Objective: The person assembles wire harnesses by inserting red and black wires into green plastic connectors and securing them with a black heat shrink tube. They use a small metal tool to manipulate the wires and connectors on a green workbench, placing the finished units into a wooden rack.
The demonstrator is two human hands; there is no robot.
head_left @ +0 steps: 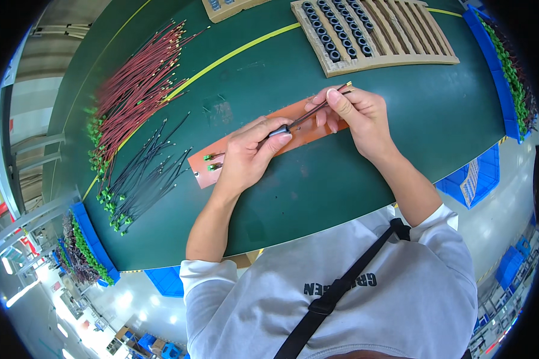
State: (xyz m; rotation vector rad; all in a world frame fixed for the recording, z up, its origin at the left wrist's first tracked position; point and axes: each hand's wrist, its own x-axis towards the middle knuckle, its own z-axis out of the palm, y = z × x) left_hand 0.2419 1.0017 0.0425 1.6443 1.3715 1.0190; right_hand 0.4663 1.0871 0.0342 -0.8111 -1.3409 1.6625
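Note:
My left hand (247, 154) pinches a dark grey cylindrical core (279, 131) between thumb and fingers, above a reddish-brown board (202, 178). Thin dark wires (310, 112) run out of the core toward the upper right. Near their bare, light-coloured tips, my right hand (364, 118) grips these wires with thumb and fingertips. Small green connectors (214, 167) lie on the board's left end, with short lengths of wire leading under my left hand. The palm hides the stretch between them and the core.
Dark red wires (141, 78) with green ends lie at the far left, black ones (144, 170) nearer. A slotted cardboard tray (395, 62) holds dark rings at the back right. Blue bins (500, 78) of wires hang at the green table's (317, 197) sides.

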